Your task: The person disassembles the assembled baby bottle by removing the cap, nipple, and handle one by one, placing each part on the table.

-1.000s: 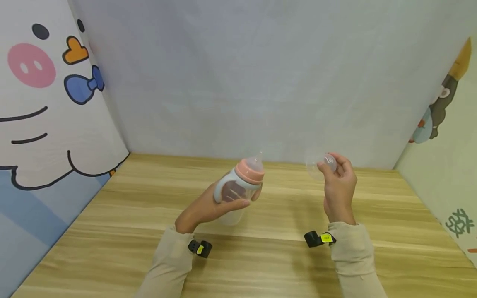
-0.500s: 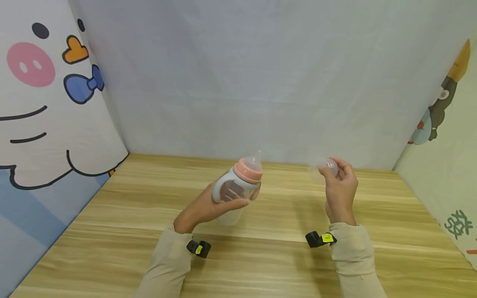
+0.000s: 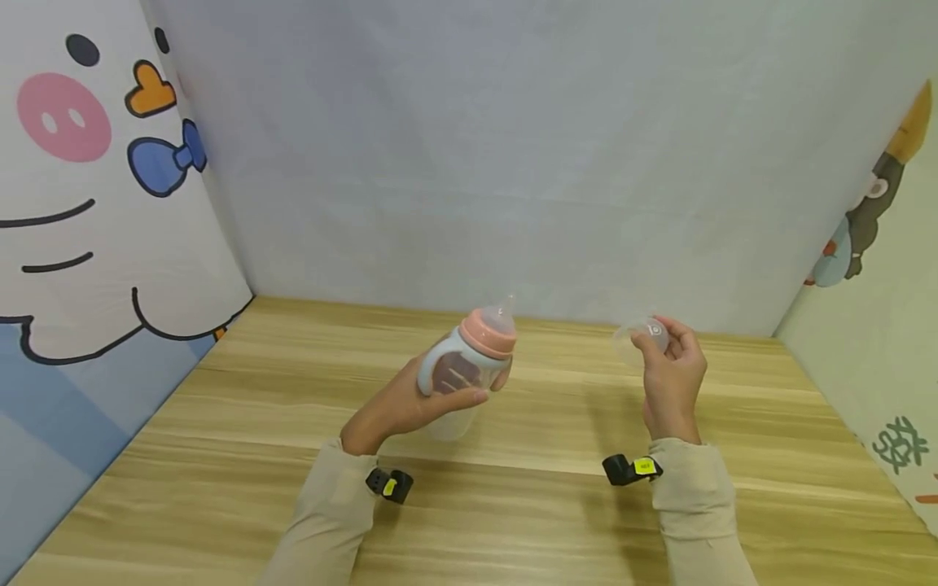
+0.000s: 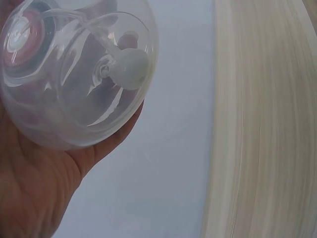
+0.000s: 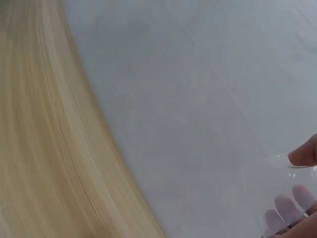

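My left hand (image 3: pixel 403 407) grips a clear baby bottle (image 3: pixel 456 376) with a pink collar, a pale blue handle and a clear teat on top. The bottle leans to the right above the table. In the left wrist view the bottle's base (image 4: pixel 74 99) faces the camera, and a white ball-shaped weight (image 4: pixel 130 69) shows inside it. My right hand (image 3: pixel 672 378), well to the right, pinches a clear domed bottle cap (image 3: pixel 628 342) between thumb and fingers. Through the cap (image 5: pixel 267 188) in the right wrist view, several fingertips (image 5: pixel 285 206) are visible.
A wood-grain table (image 3: pixel 513 505) lies under both hands. A pale cloth backdrop (image 3: pixel 513 163) rises behind its far edge. Cartoon-printed panels stand at the left (image 3: pixel 110 179) and right (image 3: pixel 879 342). Each wrist wears a small black camera.
My right hand has shifted slightly right and down with the cap, which has turned a little. The left hand and the bottle have hardly moved.
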The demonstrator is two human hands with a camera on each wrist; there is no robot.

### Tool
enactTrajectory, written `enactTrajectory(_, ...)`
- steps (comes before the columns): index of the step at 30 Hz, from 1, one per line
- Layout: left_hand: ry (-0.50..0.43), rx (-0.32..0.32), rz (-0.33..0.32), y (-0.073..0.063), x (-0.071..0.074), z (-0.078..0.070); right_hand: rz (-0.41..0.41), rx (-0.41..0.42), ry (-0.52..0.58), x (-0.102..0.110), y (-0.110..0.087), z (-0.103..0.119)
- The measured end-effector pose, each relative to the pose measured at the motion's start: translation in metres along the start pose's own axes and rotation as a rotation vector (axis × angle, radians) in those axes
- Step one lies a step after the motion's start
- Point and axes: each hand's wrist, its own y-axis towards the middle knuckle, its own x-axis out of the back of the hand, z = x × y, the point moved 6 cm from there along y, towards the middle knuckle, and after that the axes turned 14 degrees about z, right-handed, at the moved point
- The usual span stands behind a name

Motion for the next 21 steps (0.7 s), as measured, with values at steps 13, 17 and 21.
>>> enactTrajectory(13, 0.007, -0.012, -0.002, 0.002, 0.002, -0.003, -0.013, -0.009, 0.002, 0.006, 0.002, -0.005)
enactTrajectory(17, -0.007, -0.014, 0.007, 0.003, 0.001, -0.002, -0.023, -0.007, -0.004, 0.008, 0.003, -0.007)
enactTrajectory(21, -0.013, -0.015, 0.021, 0.004, -0.001, -0.001, -0.042, -0.017, -0.018, 0.013, 0.002, -0.009)
